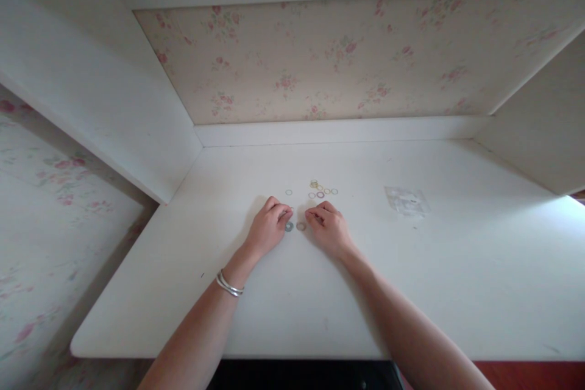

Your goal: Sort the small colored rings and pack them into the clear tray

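Note:
Both hands rest on the white table, a short gap between them. My left hand (270, 225) is closed in a pinch; a thin pale edge shows by its fingertips, too small to name. Just below those fingers lies a grey ring (289, 227). My right hand (329, 228) is also pinched, and what it holds, if anything, is hidden. A brownish ring (300, 226) lies beside its fingertips. Beyond the hands are a thin pale ring (289, 192), a reddish ring (320, 195), a small cluster of gold rings (314, 184) and several other thin rings.
A clear plastic bag (406, 202) lies to the right on the white table (292, 311). White panels (150, 152) rise at the left and right, with a back ledge (338, 130) below floral wallpaper. A dark object (306, 376) sits under the front edge.

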The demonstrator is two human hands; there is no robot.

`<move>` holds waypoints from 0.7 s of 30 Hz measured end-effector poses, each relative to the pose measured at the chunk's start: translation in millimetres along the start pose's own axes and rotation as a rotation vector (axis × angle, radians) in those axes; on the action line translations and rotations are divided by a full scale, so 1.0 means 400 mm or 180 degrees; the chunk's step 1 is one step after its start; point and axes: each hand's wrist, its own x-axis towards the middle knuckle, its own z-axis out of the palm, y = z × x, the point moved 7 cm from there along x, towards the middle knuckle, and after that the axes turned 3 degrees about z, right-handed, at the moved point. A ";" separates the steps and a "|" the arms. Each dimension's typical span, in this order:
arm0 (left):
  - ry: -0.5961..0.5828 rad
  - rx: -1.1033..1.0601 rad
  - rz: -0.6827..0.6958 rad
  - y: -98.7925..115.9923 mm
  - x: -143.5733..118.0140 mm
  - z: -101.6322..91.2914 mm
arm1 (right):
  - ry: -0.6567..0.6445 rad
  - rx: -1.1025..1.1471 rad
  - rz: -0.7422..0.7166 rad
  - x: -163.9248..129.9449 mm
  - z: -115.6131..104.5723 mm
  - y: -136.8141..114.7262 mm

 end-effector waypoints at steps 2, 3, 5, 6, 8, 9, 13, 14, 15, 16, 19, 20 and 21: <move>-0.0126 0.0022 0.0193 0.030 -0.003 0.001 | 0.0022 0.0016 -0.0007 0.000 -0.002 -0.001; -0.0183 0.0065 0.0296 0.045 -0.005 0.002 | 0.0022 0.0021 -0.0011 0.000 -0.002 -0.002; -0.0292 0.0196 0.0480 0.071 -0.010 0.005 | 0.0007 0.0024 -0.0007 0.000 -0.003 -0.004; -0.0345 0.0267 0.0549 0.080 -0.012 0.007 | 0.0002 0.0023 0.0002 0.001 -0.003 -0.004; -0.0429 0.0388 0.0634 0.090 -0.016 0.013 | -0.0004 0.0026 0.0015 0.001 -0.003 -0.005; -0.0449 0.0436 0.0654 0.092 -0.016 0.015 | -0.0002 0.0029 0.0018 0.001 -0.003 -0.005; -0.0459 0.0559 0.0669 0.091 -0.016 0.021 | 0.0003 0.0025 0.0010 0.001 -0.002 -0.004; -0.0466 0.0575 0.0667 0.091 -0.016 0.022 | -0.0001 0.0015 0.0010 0.001 -0.001 -0.004; -0.0477 0.0587 0.0663 0.090 -0.016 0.023 | -0.0006 0.0003 0.0013 0.001 -0.001 -0.005; -0.0491 0.0598 0.0655 0.090 -0.016 0.023 | -0.0016 -0.0010 0.0015 0.001 -0.001 -0.006; -0.0530 0.0638 0.0603 0.092 -0.016 0.023 | -0.0034 -0.0058 0.0016 -0.001 0.000 -0.011; -0.0537 0.0655 0.0586 0.093 -0.016 0.022 | -0.0037 -0.0081 0.0004 -0.001 0.000 -0.012; -0.0535 0.0668 0.0569 0.093 -0.015 0.020 | -0.0040 -0.0111 -0.0017 0.000 -0.001 -0.012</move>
